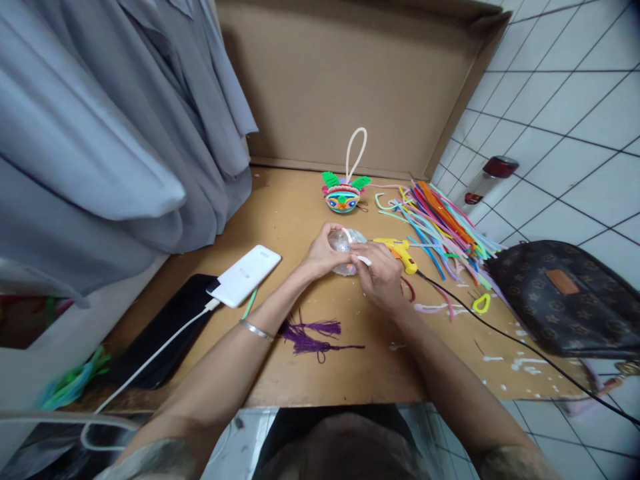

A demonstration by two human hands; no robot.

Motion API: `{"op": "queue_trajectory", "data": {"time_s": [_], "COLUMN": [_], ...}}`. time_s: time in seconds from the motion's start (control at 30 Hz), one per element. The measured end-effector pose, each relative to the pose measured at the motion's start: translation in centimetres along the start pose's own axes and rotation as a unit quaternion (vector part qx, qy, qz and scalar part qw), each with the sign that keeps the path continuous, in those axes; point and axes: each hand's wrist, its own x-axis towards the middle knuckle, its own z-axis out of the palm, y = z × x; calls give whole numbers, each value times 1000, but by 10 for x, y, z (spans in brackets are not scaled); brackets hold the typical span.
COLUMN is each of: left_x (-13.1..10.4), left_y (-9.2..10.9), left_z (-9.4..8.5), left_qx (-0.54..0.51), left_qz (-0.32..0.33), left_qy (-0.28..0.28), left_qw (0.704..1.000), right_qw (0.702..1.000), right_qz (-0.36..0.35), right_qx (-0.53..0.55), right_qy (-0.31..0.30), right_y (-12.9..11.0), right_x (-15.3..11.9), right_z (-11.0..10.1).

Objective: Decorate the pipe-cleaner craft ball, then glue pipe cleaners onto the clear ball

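Note:
At the middle of the table, my left hand (pixel 320 253) is closed around the side of a clear plastic ball (pixel 341 242), thumb toward me. My right hand (pixel 383 277) meets it from the right, its fingers pinching a white chenille stem (pixel 363 261) against the ball's surface. Part of the ball is hidden behind my fingers. Just beyond my right hand lies a yellow glue gun (pixel 400 250). Purple tassels (pixel 313 341) rest on the table between my forearms. Farther back sits a colourful lion-head ornament (pixel 342 200) with green ears and a white loop on top.
Many coloured chenille stems (pixel 440 220) are heaped at the back right, beside a brown patterned bag (pixel 565 297). The glue gun's black cord (pixel 480 317) crosses the right side. A white phone-like device (pixel 250 275) with a cable overlaps a black slab (pixel 173 333) at left. Grey cloth (pixel 150 133) hangs there.

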Motion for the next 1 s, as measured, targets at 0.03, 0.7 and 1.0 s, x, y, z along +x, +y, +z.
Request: {"op": "queue_trajectory", "data": {"time_s": [0.03, 0.7, 1.0], "left_x": [0, 2, 4], "left_y": [0, -2, -5], "left_z": [0, -4, -10], "left_qx": [0, -49, -74], "left_qz": [-1, -16, -10], "left_qy": [0, -2, -20], "left_qw": [1000, 999, 997], "right_qw": [1000, 996, 989], "right_qz": [0, -33, -35], "right_qx": [-1, -3, -9], "right_qy": [0, -79, -142], "right_y": [0, 0, 9], "right_x": [0, 8, -1], "right_z": [0, -8, 3]}}
